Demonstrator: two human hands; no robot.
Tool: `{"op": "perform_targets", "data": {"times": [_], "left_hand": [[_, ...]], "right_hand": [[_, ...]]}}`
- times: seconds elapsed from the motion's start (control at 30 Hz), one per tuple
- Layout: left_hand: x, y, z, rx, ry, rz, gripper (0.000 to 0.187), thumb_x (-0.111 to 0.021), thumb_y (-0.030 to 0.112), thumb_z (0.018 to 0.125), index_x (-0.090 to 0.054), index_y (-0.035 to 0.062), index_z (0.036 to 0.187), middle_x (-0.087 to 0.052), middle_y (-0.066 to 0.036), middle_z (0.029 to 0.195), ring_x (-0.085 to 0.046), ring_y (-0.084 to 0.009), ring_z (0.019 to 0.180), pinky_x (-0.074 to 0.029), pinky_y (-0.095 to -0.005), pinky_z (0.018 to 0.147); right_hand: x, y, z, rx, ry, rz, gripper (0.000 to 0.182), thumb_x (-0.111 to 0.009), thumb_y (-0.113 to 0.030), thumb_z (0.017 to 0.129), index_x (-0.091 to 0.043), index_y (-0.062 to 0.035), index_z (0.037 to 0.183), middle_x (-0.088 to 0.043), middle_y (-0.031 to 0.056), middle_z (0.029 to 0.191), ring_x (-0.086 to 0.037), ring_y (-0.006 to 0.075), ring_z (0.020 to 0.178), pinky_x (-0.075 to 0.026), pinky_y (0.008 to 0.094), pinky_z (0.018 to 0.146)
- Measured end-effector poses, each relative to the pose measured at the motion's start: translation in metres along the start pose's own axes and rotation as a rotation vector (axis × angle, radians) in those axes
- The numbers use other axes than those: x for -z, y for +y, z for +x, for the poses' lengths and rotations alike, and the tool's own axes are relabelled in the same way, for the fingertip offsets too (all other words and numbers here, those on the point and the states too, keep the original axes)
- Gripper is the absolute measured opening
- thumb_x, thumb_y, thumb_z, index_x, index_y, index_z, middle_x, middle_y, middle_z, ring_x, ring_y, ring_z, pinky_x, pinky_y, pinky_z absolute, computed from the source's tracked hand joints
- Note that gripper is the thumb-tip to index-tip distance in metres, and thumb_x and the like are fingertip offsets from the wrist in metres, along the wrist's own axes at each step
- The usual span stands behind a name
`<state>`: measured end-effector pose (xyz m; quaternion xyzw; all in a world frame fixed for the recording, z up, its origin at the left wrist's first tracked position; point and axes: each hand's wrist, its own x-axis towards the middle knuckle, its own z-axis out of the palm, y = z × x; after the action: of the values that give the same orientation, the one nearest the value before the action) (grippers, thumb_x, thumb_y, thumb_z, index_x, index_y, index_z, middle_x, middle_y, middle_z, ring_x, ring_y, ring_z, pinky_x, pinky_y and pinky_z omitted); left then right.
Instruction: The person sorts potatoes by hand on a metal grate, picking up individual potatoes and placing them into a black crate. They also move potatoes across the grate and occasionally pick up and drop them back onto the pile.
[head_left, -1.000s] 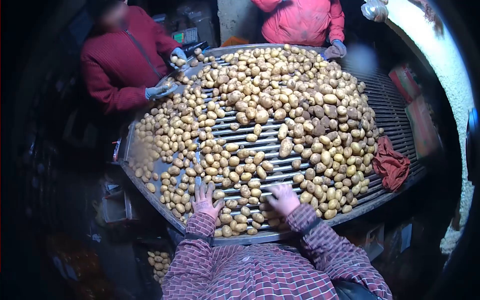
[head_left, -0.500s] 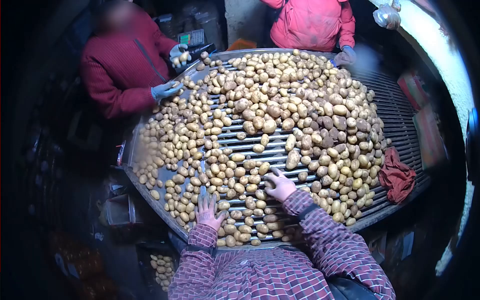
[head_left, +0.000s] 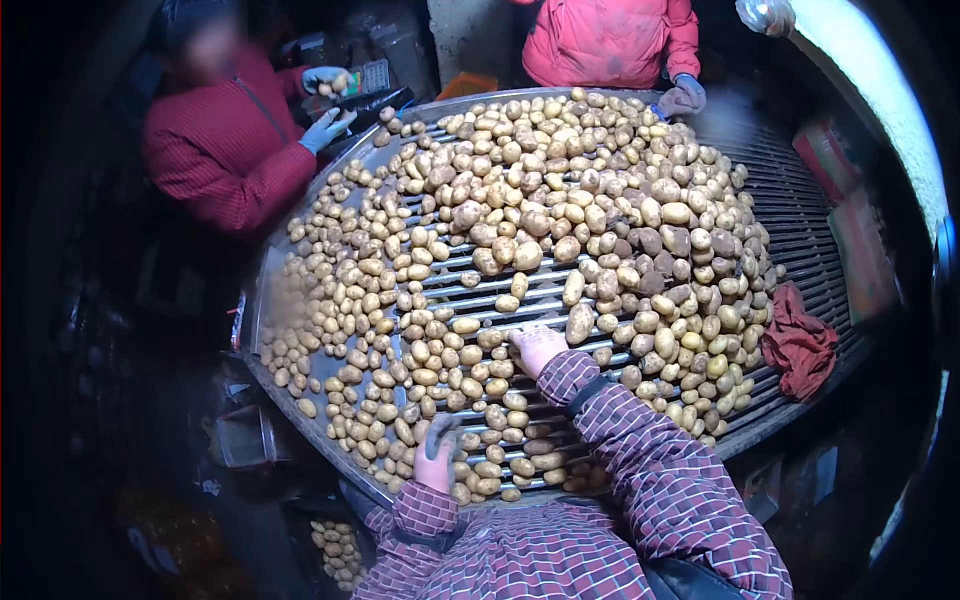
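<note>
We are looking down on a heap of potatoes (head_left: 520, 250), small, pale yellow-brown and rounded to oblong, with a few darker ones at the right of the pile. They are lying on the slatted metal bench (head_left: 800, 230), thickest at its far side and right, thinning to single tubers over the bars near us, where gaps between the slats are showing. One longer potato (head_left: 579, 322) is lying just beside our right hand.

We are stretching our right hand (head_left: 537, 347) forward from a checked red sleeve (head_left: 640, 470), palm down, fingers spread and resting on the potatoes near the middle of the bench; it is lying open and gripping nothing that we can see. We are keeping our left hand (head_left: 435, 462) low at the near rim, among the small potatoes there. Its fingers are curling, and something dark is showing at them, but we cannot tell whether it is closing on anything.

At the right edge of the bench a red cloth (head_left: 797, 340) is lying crumpled. Across the bench, a person in a dark red top is raising gloved hands (head_left: 325, 105), and another person in a bright red jacket (head_left: 600, 40) is standing at the far rim.
</note>
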<state>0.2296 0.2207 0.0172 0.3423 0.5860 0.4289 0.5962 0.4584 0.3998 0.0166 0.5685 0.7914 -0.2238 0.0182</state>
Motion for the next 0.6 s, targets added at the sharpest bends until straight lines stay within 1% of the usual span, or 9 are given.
{"op": "perform_targets", "data": {"times": [0.07,0.17,0.2,0.27,0.33,0.43,0.47,0.53,0.6], "left_hand": [[-0.008,0.007,-0.002,0.244,-0.093,-0.488,0.049,-0.054,0.035,0.095,-0.043,0.0117,0.137,-0.045,-0.014,0.139,-0.052,-0.0348,0.118,-0.045,-0.0561,0.098],[-0.022,0.026,0.005,0.437,-0.113,-0.82,0.056,-0.039,0.055,0.097,-0.038,0.0239,0.143,-0.042,-0.014,0.142,-0.047,-0.0367,0.123,-0.044,-0.0628,0.097],[-0.02,0.019,0.007,0.296,-0.391,-1.108,0.056,-0.036,0.057,0.096,-0.036,0.0281,0.144,-0.037,-0.013,0.146,-0.045,-0.0374,0.125,-0.045,-0.0613,0.095],[-0.019,0.01,0.01,0.281,-0.359,-0.809,0.057,-0.033,0.054,0.097,-0.032,0.0255,0.146,-0.037,-0.015,0.146,-0.04,-0.0382,0.13,-0.046,-0.0584,0.093],[-0.013,0.008,0.005,0.086,-0.355,-0.332,0.054,-0.04,0.044,0.097,-0.032,0.0188,0.145,-0.043,-0.016,0.141,-0.045,-0.0379,0.127,-0.052,-0.0488,0.085],[-0.005,0.016,0.001,0.277,-0.377,-0.766,0.05,-0.049,0.038,0.096,-0.04,0.0146,0.139,-0.047,-0.016,0.138,-0.052,-0.0381,0.121,-0.058,-0.0442,0.073],[0.002,0.006,0.003,0.43,-0.385,-0.966,0.05,-0.05,0.041,0.095,-0.043,0.0151,0.138,-0.046,-0.016,0.139,-0.052,-0.0388,0.12,-0.058,-0.0476,0.073],[0.005,-0.006,0.004,0.425,-0.49,-1.033,0.053,-0.053,0.046,0.092,-0.046,0.0163,0.136,-0.046,-0.015,0.139,-0.052,-0.0406,0.12,-0.056,-0.0536,0.075],[0.0,-0.014,0.004,0.377,-0.603,-1.188,0.054,-0.055,0.046,0.091,-0.047,0.0162,0.136,-0.044,-0.018,0.141,-0.049,-0.0413,0.123,-0.054,-0.0584,0.082]], "right_hand": [[-0.011,0.008,-0.008,-0.056,0.117,0.235,0.035,-0.064,-0.033,0.084,-0.062,-0.0095,0.11,-0.063,0.0167,0.108,-0.062,0.0319,0.102,-0.049,0.0433,0.09],[0.027,-0.026,-0.039,-0.001,-0.133,0.642,0.056,-0.068,-0.045,0.082,-0.057,-0.0096,0.124,-0.061,0.0174,0.117,-0.06,0.032,0.109,-0.046,0.0392,0.097],[0.029,-0.034,-0.046,0.099,-0.257,0.721,0.062,-0.069,-0.049,0.08,-0.055,-0.01,0.127,-0.061,0.0179,0.12,-0.059,0.032,0.112,-0.045,0.0386,0.098],[0.03,-0.038,-0.05,0.228,-0.127,0.582,0.067,-0.07,-0.051,0.078,-0.055,-0.0117,0.131,-0.059,0.0198,0.125,-0.058,0.0323,0.114,-0.045,0.04,0.099],[0.041,-0.01,-0.022,-0.019,0.176,0.484,0.065,-0.07,-0.05,0.079,-0.057,-0.005,0.124,-0.06,0.0215,0.119,-0.058,0.0316,0.113,-0.046,0.0412,0.097],[0.047,0.048,0.025,-0.461,0.454,-0.241,0.052,-0.068,-0.046,0.081,-0.055,-0.0098,0.116,-0.054,0.0097,0.109,-0.06,0.0258,0.096,-0.05,0.0365,0.081],[0.041,0.065,0.038,-0.48,0.385,-0.23,0.047,-0.069,-0.039,0.081,-0.056,-0.0097,0.116,-0.055,0.0101,0.107,-0.06,0.0258,0.096,-0.051,0.0372,0.082],[0.035,0.068,0.056,-0.392,0.167,-0.278,0.054,-0.073,-0.038,0.079,-0.053,-0.0088,0.12,-0.054,0.016,0.116,-0.058,0.0324,0.105,-0.05,0.0428,0.087],[0.033,0.058,0.058,-0.323,0.149,-0.138,0.048,-0.073,-0.026,0.077,-0.054,-0.0129,0.12,-0.054,0.0158,0.114,-0.056,0.0339,0.107,-0.05,0.0432,0.088]]}}
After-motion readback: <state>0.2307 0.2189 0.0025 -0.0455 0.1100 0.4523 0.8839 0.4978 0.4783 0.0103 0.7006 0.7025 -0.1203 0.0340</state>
